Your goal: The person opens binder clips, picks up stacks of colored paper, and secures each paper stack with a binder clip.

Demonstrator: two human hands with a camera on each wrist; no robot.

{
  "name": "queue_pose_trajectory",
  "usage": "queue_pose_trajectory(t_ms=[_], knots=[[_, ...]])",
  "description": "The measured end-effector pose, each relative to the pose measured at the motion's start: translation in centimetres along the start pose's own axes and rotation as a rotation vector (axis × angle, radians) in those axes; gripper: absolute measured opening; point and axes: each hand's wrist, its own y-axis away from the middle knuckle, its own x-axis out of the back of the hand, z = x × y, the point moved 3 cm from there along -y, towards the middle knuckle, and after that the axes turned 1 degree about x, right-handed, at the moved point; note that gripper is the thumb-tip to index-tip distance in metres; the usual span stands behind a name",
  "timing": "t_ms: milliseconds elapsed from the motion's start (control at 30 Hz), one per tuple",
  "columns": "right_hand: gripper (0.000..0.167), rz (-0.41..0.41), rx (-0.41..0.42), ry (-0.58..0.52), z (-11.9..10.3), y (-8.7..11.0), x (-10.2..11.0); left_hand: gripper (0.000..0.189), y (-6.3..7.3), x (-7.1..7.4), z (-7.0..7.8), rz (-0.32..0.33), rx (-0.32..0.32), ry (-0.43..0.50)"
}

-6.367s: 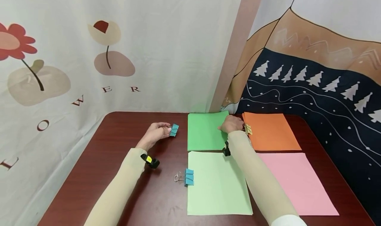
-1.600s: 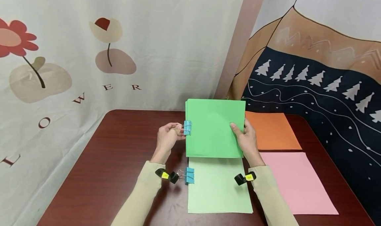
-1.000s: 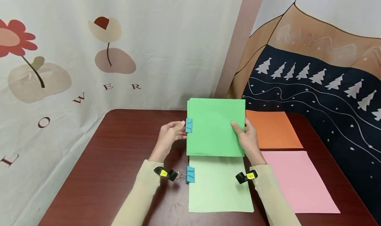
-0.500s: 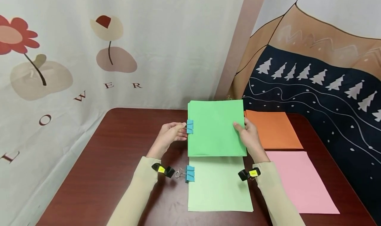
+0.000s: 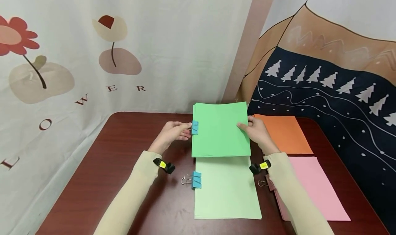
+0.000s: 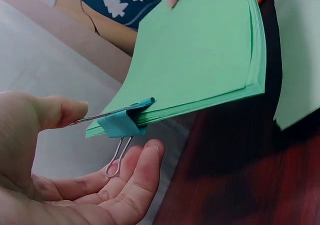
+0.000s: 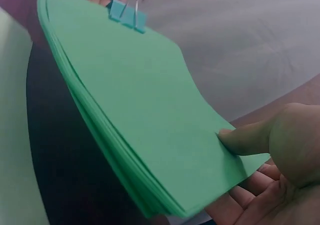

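A stack of bright green paper point(image 5: 221, 130) is held up off the table, its near edge over the pale green stack. On its left edge sits a blue binder clip point(image 5: 195, 127). My left hand point(image 5: 171, 134) pinches that clip: in the left wrist view the thumb is on the upper wire handle, and the lower handle point(image 6: 114, 167) lies against the fingers. The clip's body grips the sheets. At the right edge my right hand point(image 5: 259, 132) holds the stack, thumb point(image 7: 245, 137) on top and fingers underneath.
Below lies a pale green stack point(image 5: 227, 190) with another blue binder clip point(image 5: 196, 180) on its left edge. To the right are an orange stack point(image 5: 284, 133) and a pink stack point(image 5: 315, 190) bearing a reddish-brown clip point(image 5: 270, 182), partly behind my sleeve. A curtain point(image 5: 173, 56) hangs behind the table point(image 5: 92, 180).
Earlier the bright green stack lay on the table and my left hand held the clip apart from it. The stack was lifted and clipped; lately both hands shifted slightly left, uncovering the reddish-brown clip.
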Motion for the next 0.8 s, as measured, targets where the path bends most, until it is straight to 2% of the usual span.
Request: queue_pose_trajectory(t_ms=[133,333,600,800], knots=[[0.046,-0.032,0.009,0.069,-0.3,-1.1,0.2,0.055,-0.9,0.3,0.1,0.006,0.007,-0.046],[0.040,-0.082,-0.024,0.093,-0.2,-2.6,0.3,0.059,-2.3,0.4,0.2,0.009,0.034,-0.139],[0.055,-0.131,-0.058,0.198,0.8,-4.2,-0.1,0.061,-4.4,0.3,-0.3,-0.017,0.051,-0.195],[0.055,-0.127,-0.038,0.327,1.4,-5.1,-0.5,0.056,-5.4,-0.3,-0.7,0.021,0.048,-0.272]])
